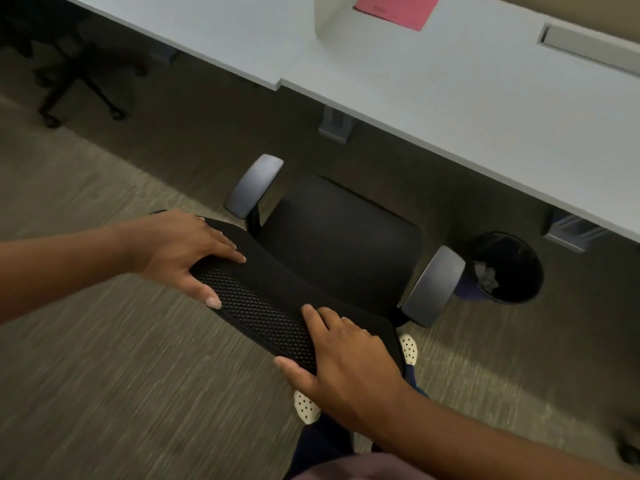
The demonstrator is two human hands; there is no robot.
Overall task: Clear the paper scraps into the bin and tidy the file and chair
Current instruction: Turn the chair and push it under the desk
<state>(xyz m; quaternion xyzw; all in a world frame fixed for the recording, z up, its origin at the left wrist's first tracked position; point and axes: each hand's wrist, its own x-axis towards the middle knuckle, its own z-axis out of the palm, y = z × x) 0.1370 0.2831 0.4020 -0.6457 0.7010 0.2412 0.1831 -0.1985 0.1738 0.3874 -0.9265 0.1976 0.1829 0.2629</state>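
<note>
Both of our hands clamp the top edge of the black mesh chair (332, 244) backrest: our left hand (180, 251) wraps the near-left end, fingers laid over the top and thumb pressed against the mesh face, while our right hand (343, 355) grips the other end in the same fashion, fingers over the rim and thumb along the near side. We stand directly behind the chair, whose dark seat points toward the pale grey desk (450, 109), its front edge just short of the desk's rim. Two grey armrests flank the seat. A pink file (398, 8) lies flat on the desk surface at the far top of the view, beside a white upright divider. On the carpet (104, 341) just right of the chair's right armrest, and under the desk edge, stands a round black bin (509, 268) with crumpled pale paper scraps (486, 275) visible inside. Our white perforated shoes (306, 407) show below the backrest. A second dark chair (69, 74) stands well apart at far left.
</note>
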